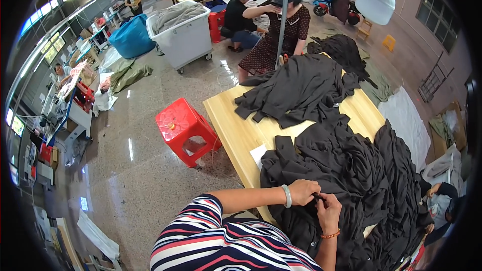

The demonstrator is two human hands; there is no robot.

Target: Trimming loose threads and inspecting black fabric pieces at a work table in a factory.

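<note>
My left hand (304,192), with a pale bangle at its wrist, is closed, its fingers pinching a bit of dark cloth. Close beside it, my right hand (329,213), wearing an orange bead bracelet, is closed on the same cloth. The cloth seems part of a black garment (301,223) draped over the near table edge; the exact spot between my fingertips is hidden. Around both hands lies a heap of crumpled black garments (346,165). Another pile of black garments (306,88) covers the far part of the wooden table (228,115).
A red plastic stool (183,120) stands left of the table. Beyond it is a white wheeled bin (183,37) of grey cloth. A person in a dotted dress (288,27) is at the table's far end beside a metal pole (284,10). Another person (442,206) is at the right.
</note>
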